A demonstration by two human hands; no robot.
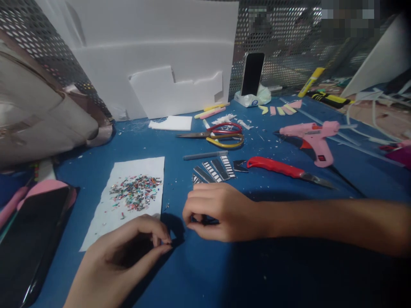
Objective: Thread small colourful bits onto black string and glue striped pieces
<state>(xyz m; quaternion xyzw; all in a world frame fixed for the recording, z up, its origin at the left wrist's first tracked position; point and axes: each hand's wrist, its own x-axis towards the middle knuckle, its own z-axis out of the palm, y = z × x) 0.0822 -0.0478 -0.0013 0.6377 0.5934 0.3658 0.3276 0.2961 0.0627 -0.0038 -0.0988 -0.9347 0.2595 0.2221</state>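
Your left hand [105,259] covers the near right corner of the white paper sheet [136,166], thumb and index finger almost tip to tip; you cannot tell whether they pinch anything. On that sheet, whose long axis runs away from you, lie the tiny coloured bits [138,192]. Fine fingertip work seems to be the step in hand; any next move likely calls for a light, exact pinch. Farther right, the black-and-white strips [220,170] fan out on the blue bench [154,286], long axes slanting, far ends leftward. Just nearer you, your right hand [223,212] is loosely curled; its grip is hidden, so you cannot tell what it holds. Beyond, the red cutter [290,171] points its blade rightward and slightly toward you.
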